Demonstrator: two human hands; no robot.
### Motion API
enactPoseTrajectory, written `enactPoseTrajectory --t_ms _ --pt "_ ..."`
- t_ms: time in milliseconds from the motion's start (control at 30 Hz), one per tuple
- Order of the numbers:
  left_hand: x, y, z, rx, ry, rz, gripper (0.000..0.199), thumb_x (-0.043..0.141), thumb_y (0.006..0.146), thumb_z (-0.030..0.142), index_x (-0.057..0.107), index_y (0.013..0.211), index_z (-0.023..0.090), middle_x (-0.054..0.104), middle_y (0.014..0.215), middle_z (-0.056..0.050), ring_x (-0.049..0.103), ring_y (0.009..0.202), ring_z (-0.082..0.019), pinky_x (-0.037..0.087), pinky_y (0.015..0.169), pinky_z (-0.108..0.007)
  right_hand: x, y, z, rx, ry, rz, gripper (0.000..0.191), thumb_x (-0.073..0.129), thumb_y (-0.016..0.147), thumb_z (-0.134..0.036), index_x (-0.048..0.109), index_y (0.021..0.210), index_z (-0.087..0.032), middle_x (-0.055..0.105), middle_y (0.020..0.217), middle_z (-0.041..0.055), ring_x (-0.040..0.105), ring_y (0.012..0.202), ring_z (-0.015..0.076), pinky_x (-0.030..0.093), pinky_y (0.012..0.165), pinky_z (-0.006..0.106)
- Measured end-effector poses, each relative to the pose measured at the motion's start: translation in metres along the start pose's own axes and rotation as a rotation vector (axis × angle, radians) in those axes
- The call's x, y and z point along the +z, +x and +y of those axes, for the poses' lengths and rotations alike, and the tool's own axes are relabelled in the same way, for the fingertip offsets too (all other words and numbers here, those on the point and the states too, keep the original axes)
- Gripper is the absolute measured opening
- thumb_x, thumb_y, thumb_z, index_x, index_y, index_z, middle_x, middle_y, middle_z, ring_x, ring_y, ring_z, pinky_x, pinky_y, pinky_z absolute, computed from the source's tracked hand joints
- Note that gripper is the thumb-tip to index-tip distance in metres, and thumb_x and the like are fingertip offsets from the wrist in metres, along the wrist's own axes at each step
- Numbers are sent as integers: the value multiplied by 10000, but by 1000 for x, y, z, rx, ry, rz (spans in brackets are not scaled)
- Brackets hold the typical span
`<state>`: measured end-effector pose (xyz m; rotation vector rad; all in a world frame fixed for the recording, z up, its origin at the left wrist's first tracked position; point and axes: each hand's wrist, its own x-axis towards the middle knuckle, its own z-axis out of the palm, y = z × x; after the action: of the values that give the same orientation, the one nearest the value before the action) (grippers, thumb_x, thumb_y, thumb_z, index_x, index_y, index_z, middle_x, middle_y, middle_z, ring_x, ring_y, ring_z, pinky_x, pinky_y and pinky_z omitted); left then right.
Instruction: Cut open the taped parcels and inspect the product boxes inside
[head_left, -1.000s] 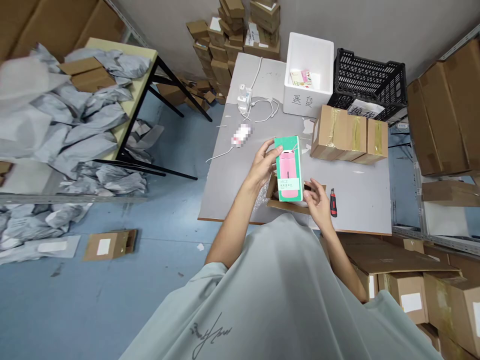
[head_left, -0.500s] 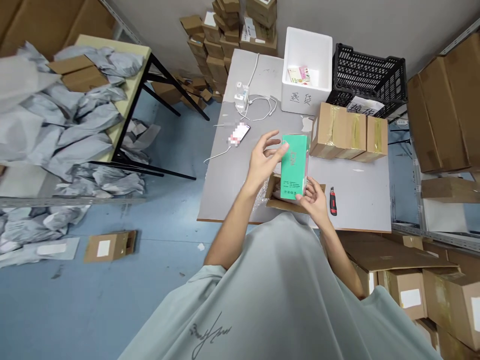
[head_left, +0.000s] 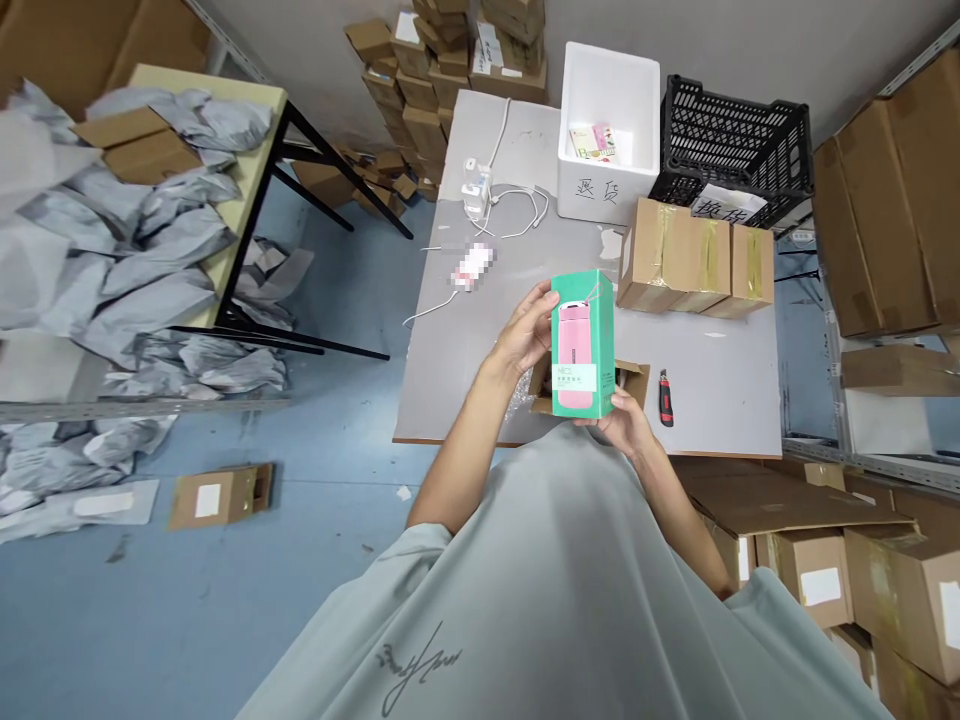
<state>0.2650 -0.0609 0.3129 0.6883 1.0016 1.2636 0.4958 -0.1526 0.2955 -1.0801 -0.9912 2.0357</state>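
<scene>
Between my two hands is a green product box (head_left: 583, 345), held up over the table with its picture of a pink bottle facing me. My left hand (head_left: 529, 330) grips its upper left edge. Around the lower right corner and under the bottom, my right hand (head_left: 624, 424) is closed on the same box. Behind and below it sits an open cardboard carton (head_left: 632, 382), mostly hidden by the box and my hands. Clear bubble wrap (head_left: 519, 398) lies at the carton's left side. To the right of my right hand, a red and black utility knife (head_left: 665, 398) rests on the table.
On the grey table (head_left: 720, 395) stand taped cartons (head_left: 667, 255), a white foam bin (head_left: 609, 190) and a black crate (head_left: 731, 140). A phone (head_left: 474, 266) and a power strip (head_left: 477, 190) with cables lie left. Grey parcels (head_left: 150, 235) cover a side table. An opened carton (head_left: 220, 495) lies on the floor.
The green box has been turned, so the pink bottle picture now shows instead of the plain printed side. My left hand has shifted its hold down along the edge.
</scene>
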Motion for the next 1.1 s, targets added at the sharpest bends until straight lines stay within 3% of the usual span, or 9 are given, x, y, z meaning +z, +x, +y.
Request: enactPoseTrajectory --t_ms 133,233,433,567,633,733,867,1000,1100 --pt "-9 4 3 20 104 130 712 942 758 711 692 1285 302 858 1143 -58 859 982 -274 666 819 -369 -9 0 -9 -113 -182 216 790 808 912 -709 656 1556 -279 784 1498 143 762 1347 348 702 1036 523" --pt "-9 5 3 76 170 207 661 930 775 676 678 1259 302 841 1161 -69 843 1016 -262 665 834 -368 -8 -3 -11 -228 -289 354 852 790 950 -755 614 1611 -247 734 1565 202 724 1411 346 685 1076 511" --pt "3 3 -2 161 271 269 623 928 805 670 692 1246 300 793 1246 -86 812 1060 -263 671 840 -380 13 -5 -9 -277 -636 438 1003 941 845 -657 569 1691 -269 594 1738 187 674 1472 397 696 1072 527" --pt "9 -3 -1 202 373 271 648 951 808 681 712 1274 299 770 1293 -87 820 1012 -254 659 827 -359 19 1 -4 -268 -724 462 1041 939 843 -548 506 1754 -293 540 1784 176 759 1320 388 720 1035 551" --pt "8 -5 4 214 386 246 700 966 804 701 717 1326 307 768 1332 -99 824 1055 -268 661 842 -357 16 3 -3 -259 -636 445 1017 920 848 -551 511 1745 -303 578 1744 171 780 1265 361 747 948 502" --pt "-1 -7 12 201 306 193 745 941 833 747 723 1408 327 774 1396 -120 817 1159 -294 680 907 -385 6 2 -4 -197 -356 299 1001 887 860 -652 509 1722 -312 706 1566 150 781 1254 337 759 843 444" --pt "-8 -7 12 111 171 71 727 869 874 811 750 1421 346 811 1383 -106 819 1223 -316 687 999 -452 -4 -5 -5 -78 -43 85 919 848 836 -712 560 1616 -320 792 1377 104 809 1120 323 762 787 484" --pt "3 -8 -3 30 53 -29 830 733 867 967 770 1358 298 850 1283 -113 817 1259 -384 680 1038 -529 -4 -10 7 -13 55 7 773 723 841 -777 651 1433 -286 829 1211 119 803 1041 357 733 739 540" --pt "12 -7 -9 40 18 -23 850 740 844 978 756 1333 284 841 1311 -117 804 1302 -390 673 1056 -524 -2 -10 16 12 68 11 738 646 859 -804 693 1367 -271 833 1175 144 795 1046 395 709 706 561"
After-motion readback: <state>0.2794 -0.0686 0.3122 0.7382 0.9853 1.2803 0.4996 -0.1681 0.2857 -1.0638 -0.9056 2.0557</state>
